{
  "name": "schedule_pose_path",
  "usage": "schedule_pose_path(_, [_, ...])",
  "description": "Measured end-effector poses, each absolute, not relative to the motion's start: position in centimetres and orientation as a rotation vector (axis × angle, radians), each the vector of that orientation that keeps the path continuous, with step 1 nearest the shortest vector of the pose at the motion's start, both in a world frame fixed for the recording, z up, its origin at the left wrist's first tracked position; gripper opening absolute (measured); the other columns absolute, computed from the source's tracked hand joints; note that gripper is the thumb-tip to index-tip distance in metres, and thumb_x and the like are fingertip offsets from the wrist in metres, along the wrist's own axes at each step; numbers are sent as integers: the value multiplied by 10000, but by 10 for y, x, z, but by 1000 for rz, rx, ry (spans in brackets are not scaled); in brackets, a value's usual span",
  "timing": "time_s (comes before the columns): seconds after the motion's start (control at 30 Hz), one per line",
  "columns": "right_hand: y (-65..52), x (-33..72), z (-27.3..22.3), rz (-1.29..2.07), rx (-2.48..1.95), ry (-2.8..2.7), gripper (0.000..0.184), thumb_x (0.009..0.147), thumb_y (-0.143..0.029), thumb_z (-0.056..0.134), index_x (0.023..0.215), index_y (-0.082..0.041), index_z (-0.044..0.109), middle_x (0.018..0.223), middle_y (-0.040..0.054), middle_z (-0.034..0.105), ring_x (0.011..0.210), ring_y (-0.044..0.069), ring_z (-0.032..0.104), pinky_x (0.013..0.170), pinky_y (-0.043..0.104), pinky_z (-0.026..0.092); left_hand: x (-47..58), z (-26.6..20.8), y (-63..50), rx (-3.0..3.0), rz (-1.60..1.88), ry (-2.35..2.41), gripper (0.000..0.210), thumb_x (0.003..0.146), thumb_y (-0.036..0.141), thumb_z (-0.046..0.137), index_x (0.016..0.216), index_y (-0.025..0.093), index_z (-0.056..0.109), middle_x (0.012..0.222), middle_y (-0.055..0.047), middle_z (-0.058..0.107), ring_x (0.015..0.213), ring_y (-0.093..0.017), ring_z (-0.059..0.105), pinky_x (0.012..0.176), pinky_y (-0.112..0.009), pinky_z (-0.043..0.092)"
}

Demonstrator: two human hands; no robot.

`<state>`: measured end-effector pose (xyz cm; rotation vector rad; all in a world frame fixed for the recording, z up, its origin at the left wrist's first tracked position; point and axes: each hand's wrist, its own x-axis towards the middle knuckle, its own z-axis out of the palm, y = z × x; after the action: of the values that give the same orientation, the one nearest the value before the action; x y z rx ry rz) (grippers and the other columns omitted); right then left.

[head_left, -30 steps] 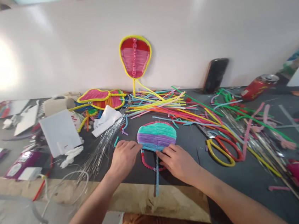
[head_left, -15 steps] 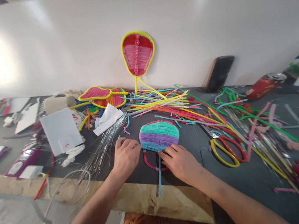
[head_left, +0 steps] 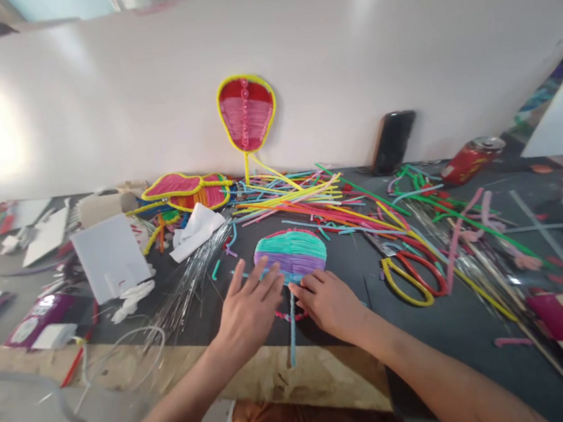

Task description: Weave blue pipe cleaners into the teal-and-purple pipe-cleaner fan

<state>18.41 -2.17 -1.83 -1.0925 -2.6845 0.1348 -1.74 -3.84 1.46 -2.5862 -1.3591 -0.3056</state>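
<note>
— look at the left hand [head_left: 251, 305]: off the left edge of the striped piece [head_left: 296, 244] now, and in over its low left part.

— pinching anything?

— no, not by the look of it. fingers spread wide, palm down, all let go. maybe touching the purple rows, but hard to tell from up here.

— and the right hand [head_left: 328, 300]?

— just the same as a moment ago. fingers bent, holding the low right edge, close beside the blue stem [head_left: 293, 330].

— and where to find the striped piece?

— on the dark table top [head_left: 347, 264], in the middle, same spot as before. green rows up high, then purple, then blue.

— so, what to make of that?

— probably one hand for keeping still, and one hand free to pat or feel the rows.

— any other moves?

— no. same place for the scissors [head_left: 401, 262] on the right, and for the fuzzy sticks [head_left: 290, 198] behind.
</note>
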Motion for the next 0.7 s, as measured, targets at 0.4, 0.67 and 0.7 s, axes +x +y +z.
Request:
schedule_pose_path(0.4, [-18, 191, -16, 240, -1087, -2649, 259, 910, -192, 474, 1138, -128, 581, 926, 88, 577, 843, 207, 533, 764, 325, 448, -22, -11, -41, -2703, -57, -1323, 738, 850, 649, 317, 1375, 137, 408, 1425, -129, 433, 1344, -281, 336, 1127, -513, 116])
schedule_pose_path(0.67, [-19, 189, -17, 176, -1109, -2691, 259, 902, -203, 490, 1123, -107, 587, 894, 94, 578, 822, 221, 511, 702, 347, 435, -18, -10, -40, -2745, -46, -1380, 702, 831, 666, 339, 1367, 221, 426, 1412, -115, 456, 1331, -285, 359, 1116, -564, 52])
schedule_pose_path(0.7, [-20, 189, -17, 164, -1110, -2698, 260, 900, -198, 490, 1122, -105, 588, 890, 95, 579, 819, 223, 507, 693, 349, 430, -17, -9, -39, -2748, -40, -1390, 704, 830, 669, 338, 1364, 221, 432, 1415, -116, 451, 1330, -287, 359, 1116, -567, 38])
